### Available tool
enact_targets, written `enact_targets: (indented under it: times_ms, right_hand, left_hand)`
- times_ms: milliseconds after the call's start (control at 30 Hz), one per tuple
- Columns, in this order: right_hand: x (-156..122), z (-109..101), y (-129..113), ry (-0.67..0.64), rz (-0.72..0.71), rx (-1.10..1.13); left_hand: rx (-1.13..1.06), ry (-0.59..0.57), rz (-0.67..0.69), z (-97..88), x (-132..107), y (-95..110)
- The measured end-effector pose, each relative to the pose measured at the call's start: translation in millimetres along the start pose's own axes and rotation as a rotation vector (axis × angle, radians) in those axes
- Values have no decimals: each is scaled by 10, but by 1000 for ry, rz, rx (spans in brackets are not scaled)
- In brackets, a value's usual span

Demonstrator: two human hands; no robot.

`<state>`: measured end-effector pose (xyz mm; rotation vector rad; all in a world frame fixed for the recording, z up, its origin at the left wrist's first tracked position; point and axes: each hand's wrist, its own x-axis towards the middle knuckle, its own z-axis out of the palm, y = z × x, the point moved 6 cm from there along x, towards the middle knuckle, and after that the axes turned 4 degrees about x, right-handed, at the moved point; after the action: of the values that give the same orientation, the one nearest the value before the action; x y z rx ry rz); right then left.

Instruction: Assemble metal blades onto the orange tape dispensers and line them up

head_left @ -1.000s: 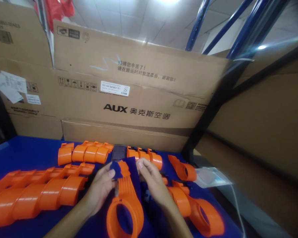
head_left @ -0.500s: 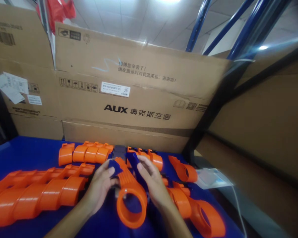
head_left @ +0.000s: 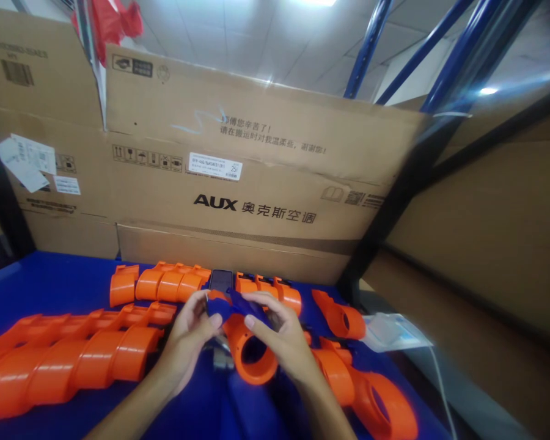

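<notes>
Between my hands is an orange plastic tape dispenser (head_left: 241,342), its round ring end tilted down towards me. My left hand (head_left: 192,339) is closed on its upper end, where a dark blue patch shows under the thumb. My right hand (head_left: 282,336) pinches a dark blue strip (head_left: 244,304) lying across the dispenser's upper part; its fingers partly hide the strip. What the blue strip is made of I cannot make out. A small greyish metal-looking piece (head_left: 222,359) appears below the left fingers, blurred.
Rows of orange dispensers (head_left: 91,357) lie on the blue table (head_left: 59,275) at left. More orange pieces (head_left: 385,403) are at right, near a clear plastic bag (head_left: 394,331). A dark phone-like object (head_left: 221,280) stands behind my hands. Cardboard (head_left: 266,171) walls the back; a dark post (head_left: 385,214) rises at right.
The dispenser's ring end has swung up and slightly right. My right hand has brought the blue strip from beside the dispenser to across its top, and my hands are closer together.
</notes>
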<state>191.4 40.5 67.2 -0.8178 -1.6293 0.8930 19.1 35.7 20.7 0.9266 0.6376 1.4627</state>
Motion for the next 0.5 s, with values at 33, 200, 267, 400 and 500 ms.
enact_targets:
  times_ms: [33,200,267,400,500]
  right_hand:
    - [-1,0,9,0,9,3]
    - [-30,27,57,-41,64,77]
    - [-59,47,60,-68,69,85]
    - [-117,98,27,-130,26,8]
    - [-131,107,-28,-108,-54,-160]
  left_hand:
    - [-2,-6,1,1,-3,-3]
    - [-26,50,14,-88,-3,-51]
    - [-36,82,24,-135,1,-64]
    - [-54,45,25,-144,-12,-66]
    - [-47,-17,53,-109,-33,-43]
